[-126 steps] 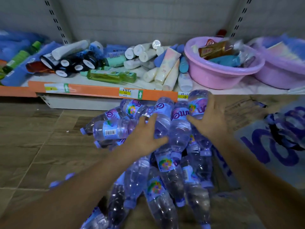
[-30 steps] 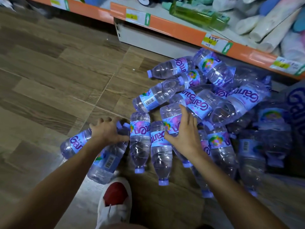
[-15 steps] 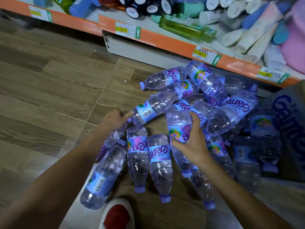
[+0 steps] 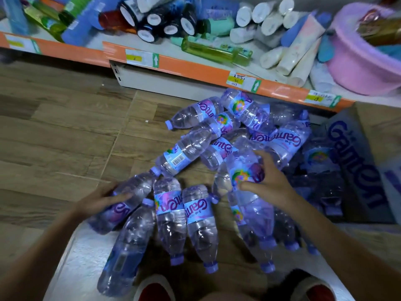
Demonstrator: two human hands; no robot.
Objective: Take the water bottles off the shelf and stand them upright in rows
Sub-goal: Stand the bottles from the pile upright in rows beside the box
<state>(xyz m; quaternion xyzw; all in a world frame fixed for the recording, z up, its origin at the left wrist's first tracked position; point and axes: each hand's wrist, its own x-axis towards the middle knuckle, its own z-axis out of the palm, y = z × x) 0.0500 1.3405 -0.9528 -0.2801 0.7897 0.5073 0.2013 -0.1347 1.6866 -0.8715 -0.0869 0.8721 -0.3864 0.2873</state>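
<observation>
Several clear water bottles with purple caps and labels lie in a heap (image 4: 219, 153) on the wooden floor below the shelf, none upright. My left hand (image 4: 102, 198) grips a tilted bottle (image 4: 128, 198) at the heap's left edge, its cap pointing up and right. My right hand (image 4: 269, 183) is closed round the labelled middle of another lying bottle (image 4: 245, 170). Two bottles (image 4: 184, 216) lie side by side between my hands, caps toward me.
The low shelf with an orange edge (image 4: 195, 68) carries tubes, jars and a green bottle (image 4: 214, 51). A pink basin (image 4: 360, 68) stands on it at the right. A printed cardboard box (image 4: 358, 161) lies at the right. Two red-and-white shoes (image 4: 154, 290) show at the bottom.
My left hand has slid down and taken hold of the leftmost bottle. My right hand stays on its bottle. The view has tilted up, showing more of the shelf.
</observation>
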